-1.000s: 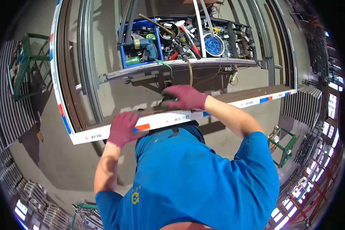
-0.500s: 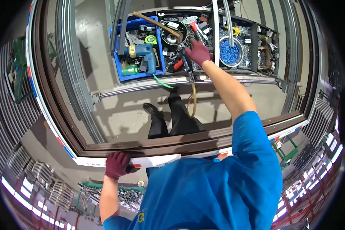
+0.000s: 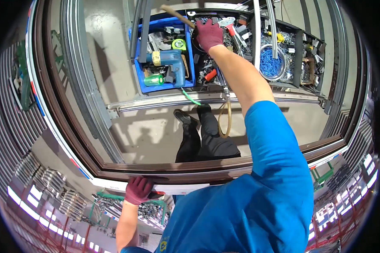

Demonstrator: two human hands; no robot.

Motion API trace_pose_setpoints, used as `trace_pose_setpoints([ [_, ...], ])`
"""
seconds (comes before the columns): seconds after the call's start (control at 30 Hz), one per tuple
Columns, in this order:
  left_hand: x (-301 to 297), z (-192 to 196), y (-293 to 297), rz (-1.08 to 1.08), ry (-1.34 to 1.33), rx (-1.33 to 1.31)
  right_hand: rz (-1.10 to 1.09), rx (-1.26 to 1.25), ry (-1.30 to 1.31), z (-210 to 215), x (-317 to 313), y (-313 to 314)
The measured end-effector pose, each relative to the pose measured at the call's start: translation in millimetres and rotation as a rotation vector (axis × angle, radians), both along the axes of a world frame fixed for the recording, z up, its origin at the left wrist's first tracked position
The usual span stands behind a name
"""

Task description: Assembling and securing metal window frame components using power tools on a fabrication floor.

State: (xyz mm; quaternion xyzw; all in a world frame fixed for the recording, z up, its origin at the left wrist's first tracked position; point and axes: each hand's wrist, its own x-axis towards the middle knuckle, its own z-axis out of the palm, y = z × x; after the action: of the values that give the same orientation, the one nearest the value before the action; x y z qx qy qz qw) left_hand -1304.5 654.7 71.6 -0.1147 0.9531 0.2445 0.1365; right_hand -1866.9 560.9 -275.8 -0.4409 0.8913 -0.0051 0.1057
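Observation:
My right hand (image 3: 209, 34), in a dark red glove, is closed on a hammer (image 3: 178, 17) close to its head. The wooden handle sticks out to the far left; the head is hidden under the glove. Beneath my right forearm lies a partly hidden air tool with a yellowish hose (image 3: 229, 120). My left hand (image 3: 138, 190), gloved alike, rests with curled fingers on the near rail of a large brown frame (image 3: 177, 168). A small dark piece with a red part shows by its thumb; what it is I cannot make out.
A blue bin (image 3: 162, 87) holds a teal power drill (image 3: 169, 59), a green tape measure (image 3: 178, 44) and a green roll (image 3: 154, 80). Right of it, compartments hold metal parts and a round tub of blue screws or plugs (image 3: 270, 63). Metal rails (image 3: 257, 38) cross above them.
My right hand has moved from beside the air tool up and left onto the hammer, whose handle has shifted slightly away. The left hand stays on the frame. The view has shifted a little.

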Motion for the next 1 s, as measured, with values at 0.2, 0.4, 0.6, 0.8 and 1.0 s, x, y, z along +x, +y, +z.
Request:
trace_pose_setpoints([
  [0.2,2,0,1,0.023,0.046,-0.048,-0.061,-0.081,-0.058,20,-11,9],
  [0.4,9,2,2,0.037,0.138,-0.032,0.063,-0.392,-0.094,108,-12,58],
  [0.6,-30,19,-9,0.697,-0.299,0.597,0.522,-0.608,-0.343,268,42,123],
  [0.8,-155,-10,-8,0.921,0.407,1.712,0.919,-0.506,-0.400,395,144,184],
  [1.0,-150,25,32,0.741,0.366,1.634,0.756,-0.591,-0.711,418,214,242],
])
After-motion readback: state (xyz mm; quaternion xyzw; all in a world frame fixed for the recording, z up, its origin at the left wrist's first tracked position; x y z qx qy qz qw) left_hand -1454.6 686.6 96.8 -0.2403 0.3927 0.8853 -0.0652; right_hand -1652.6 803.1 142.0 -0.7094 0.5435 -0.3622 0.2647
